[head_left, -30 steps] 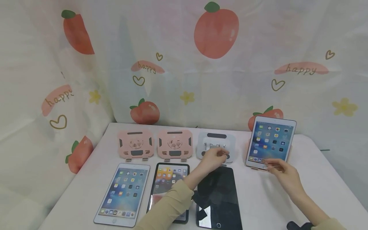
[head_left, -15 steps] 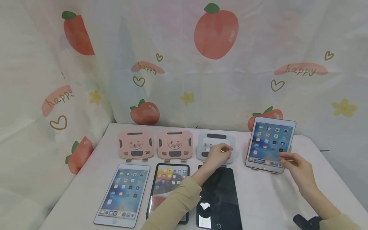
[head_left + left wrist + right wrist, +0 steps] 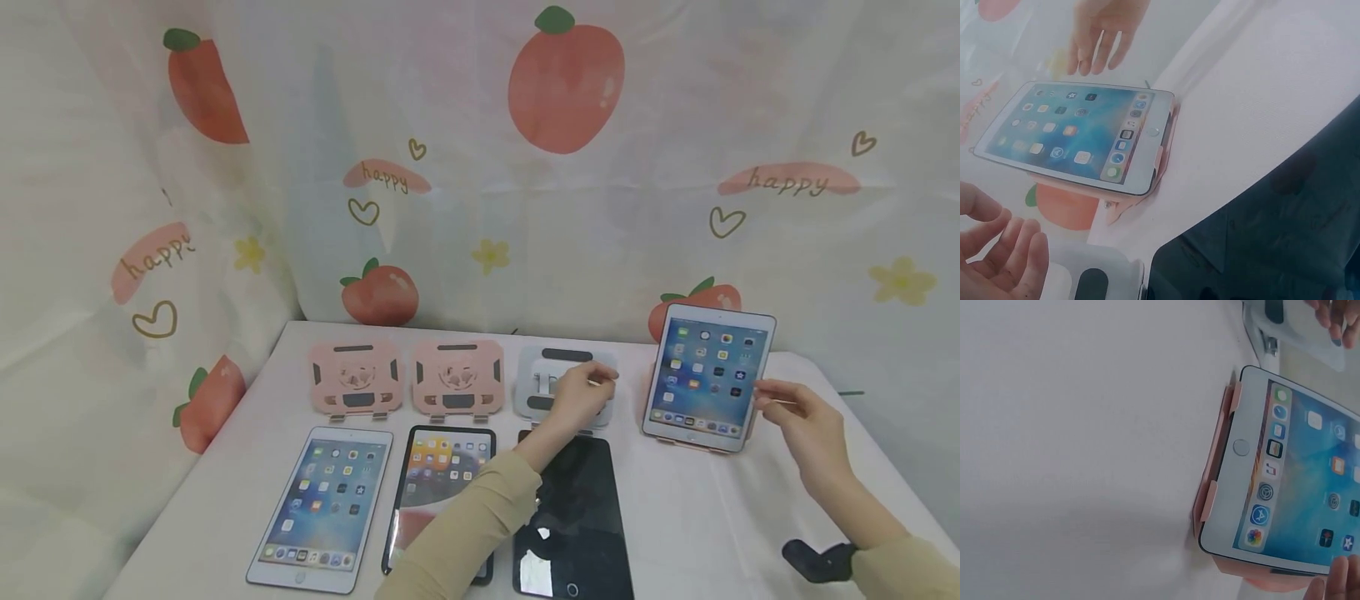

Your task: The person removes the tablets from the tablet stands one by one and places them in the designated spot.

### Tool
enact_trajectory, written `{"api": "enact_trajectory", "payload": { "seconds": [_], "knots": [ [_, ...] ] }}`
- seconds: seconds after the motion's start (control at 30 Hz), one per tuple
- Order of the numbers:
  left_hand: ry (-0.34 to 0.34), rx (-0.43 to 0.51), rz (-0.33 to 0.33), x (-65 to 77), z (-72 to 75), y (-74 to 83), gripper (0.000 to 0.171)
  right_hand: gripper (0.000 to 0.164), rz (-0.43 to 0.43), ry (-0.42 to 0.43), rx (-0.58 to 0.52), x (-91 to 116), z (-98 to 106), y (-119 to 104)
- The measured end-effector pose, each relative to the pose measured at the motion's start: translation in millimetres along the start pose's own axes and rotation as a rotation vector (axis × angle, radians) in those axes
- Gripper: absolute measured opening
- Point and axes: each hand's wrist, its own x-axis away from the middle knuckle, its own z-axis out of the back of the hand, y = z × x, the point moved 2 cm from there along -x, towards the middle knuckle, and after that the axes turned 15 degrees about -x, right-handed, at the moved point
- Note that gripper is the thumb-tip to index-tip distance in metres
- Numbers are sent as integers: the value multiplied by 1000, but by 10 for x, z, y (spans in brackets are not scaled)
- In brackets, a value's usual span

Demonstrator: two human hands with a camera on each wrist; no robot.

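A white tablet (image 3: 708,375) leans upright on a pink tablet stand (image 3: 1209,501), whose small lips hold its lower edge. My right hand (image 3: 806,429) is at the tablet's right edge, fingers relaxed and gripping nothing. In the right wrist view, its fingertips (image 3: 1338,581) overlap the tablet's side. My left hand (image 3: 581,398) hovers over a pale blue tablet stand (image 3: 534,371), covering part of it. The left wrist view shows the left hand's fingers (image 3: 1036,265) loosely bent, with nothing between them.
Two folded pink stands (image 3: 356,350) (image 3: 459,354) lie at the back left. In front are a white tablet (image 3: 322,508), a black-framed tablet (image 3: 450,467) partly under the left sleeve, and a dark-screened tablet (image 3: 581,517). A fruit-print cloth (image 3: 450,83) hangs behind the table.
My right hand has moved from the tablet's lower front, right and slightly up, to its right edge. My left hand has shifted a little right and up over the pale blue stand.
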Motion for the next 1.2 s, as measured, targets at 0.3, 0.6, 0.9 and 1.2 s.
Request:
{"api": "enact_trajectory", "payload": {
  "seconds": [0.3, 0.6, 0.9, 1.2],
  "knots": [
    [27, 73, -59, -151, -101, 84, 16, 23, -5, 35, -69, -146, 81, -85],
    [66, 61, -70, -339, -147, 238, 17, 36, -1, 43, -127, -276, 115, -157],
    [68, 144, -77, -488, -198, 368, 21, 37, 48, 62, -161, -449, 158, -194],
    [48, 172, -21, -590, -268, 427, 22, 46, 50, 59, -198, -589, 63, -214]
  ]
}}
